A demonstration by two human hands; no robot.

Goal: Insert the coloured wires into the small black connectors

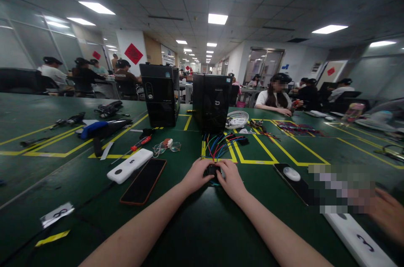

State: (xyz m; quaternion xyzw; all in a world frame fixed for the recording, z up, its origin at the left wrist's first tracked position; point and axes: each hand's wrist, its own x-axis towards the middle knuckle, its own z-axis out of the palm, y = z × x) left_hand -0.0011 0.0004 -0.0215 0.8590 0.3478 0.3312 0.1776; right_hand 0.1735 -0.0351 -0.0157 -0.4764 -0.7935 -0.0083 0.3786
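My left hand (198,175) and my right hand (230,177) meet over the table in front of me. Between them is a small black part (213,169), pinched by the fingers of both hands and partly covered by them; its exact kind does not show. Red, blue, green and black wires (217,145) fan out just beyond my fingertips. Whether the wires join the black part is hidden by my fingers. Past the wires stands a black computer case (211,102), with a second black computer case (159,96) to its left.
Left of my arms lie a phone (143,182), a white power bank (130,166), a red-handled screwdriver (139,145) and glasses (175,146). On the right are another phone (299,187), a white bar marked 3 (356,237) and another person's hand (388,210). A white basket (237,119) stands behind.
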